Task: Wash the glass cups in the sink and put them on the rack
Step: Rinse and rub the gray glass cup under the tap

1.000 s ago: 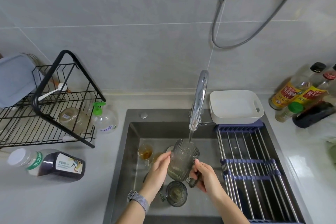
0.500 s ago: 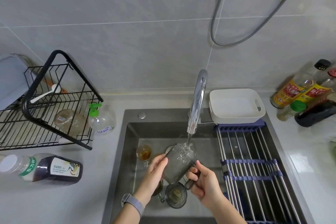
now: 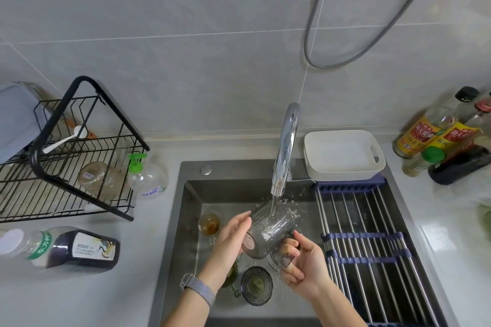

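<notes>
Two-handed hold on one glass cup (image 3: 271, 233), tipped on its side over the sink (image 3: 186, 220), right under the water (image 3: 272, 206) from the tap (image 3: 285, 148). Left hand (image 3: 233, 236) cupped on the bottom end, fingers laid along the glass and pressing it. Right hand (image 3: 303, 265) down by the handle, fingers curled about it, thumb up beside the glass; hard to tell how tight. Splashing all around the cup.

Could slip. Wet glass, wet fingers, and not much wrapped round on the left side. Would drop straight down onto the dark cup (image 3: 256, 285) or the others low in the sink, and might chip or break. Could also bump the metal tip of the tap, so close above. Best to keep low and hold on tight by the handle.

Could spray water out over the counter too, with such a hard stream hitting the bumpy side. Easy to forget the brown cup (image 3: 209, 224) with brown stuff in it. Later, a wet carry across to the black rack (image 3: 37, 167) on the left, well apart from the sink: another chance to drip or let go.
</notes>
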The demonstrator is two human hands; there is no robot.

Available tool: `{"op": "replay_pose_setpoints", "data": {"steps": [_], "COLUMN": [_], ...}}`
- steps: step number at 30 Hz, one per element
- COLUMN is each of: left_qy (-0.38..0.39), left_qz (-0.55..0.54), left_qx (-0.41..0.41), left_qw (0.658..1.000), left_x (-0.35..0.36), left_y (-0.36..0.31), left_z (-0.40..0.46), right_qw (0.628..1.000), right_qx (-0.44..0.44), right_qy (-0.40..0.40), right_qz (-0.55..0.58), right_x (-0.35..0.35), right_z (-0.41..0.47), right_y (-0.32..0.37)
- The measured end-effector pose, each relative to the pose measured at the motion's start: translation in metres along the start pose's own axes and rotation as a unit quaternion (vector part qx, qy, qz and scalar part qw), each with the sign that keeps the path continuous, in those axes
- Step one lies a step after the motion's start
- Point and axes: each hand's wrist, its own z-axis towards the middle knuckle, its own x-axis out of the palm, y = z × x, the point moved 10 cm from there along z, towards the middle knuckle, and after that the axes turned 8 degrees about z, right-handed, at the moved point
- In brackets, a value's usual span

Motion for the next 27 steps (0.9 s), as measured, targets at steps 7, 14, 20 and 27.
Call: {"op": "replay_pose_setpoints", "data": {"steps": [7,14,20,27], "left_qy": [-0.031,0.008,-0.008,0.084], "left_qz": [-0.01,0.033,0.048,0.155], "left_qx": [-0.015,-0.005,0.052,0.075], "left_qw": [0.999,0.999,0.997,0.981], "left_x": [0.002,0.02,0.02,0.033], "left_y": [0.002,-0.004,-0.023,-0.023], "left_z": [0.002,-0.001,-0.002,0.003], "right_qw": [0.969,0.753,0.559,0.555], "right_qx": [-0.118,-0.271,-0.327,-0.321], "right_qy": [-0.051,-0.071,-0.094,-0.062], "right_qz": [-0.208,-0.595,-0.756,-0.765], "right_x": [0.011,0.05,0.067,0.072], "right_z": [-0.014,-0.047,-0.06,-0.062], "right_y": [0.026,0.037,0.04,0.035]}}
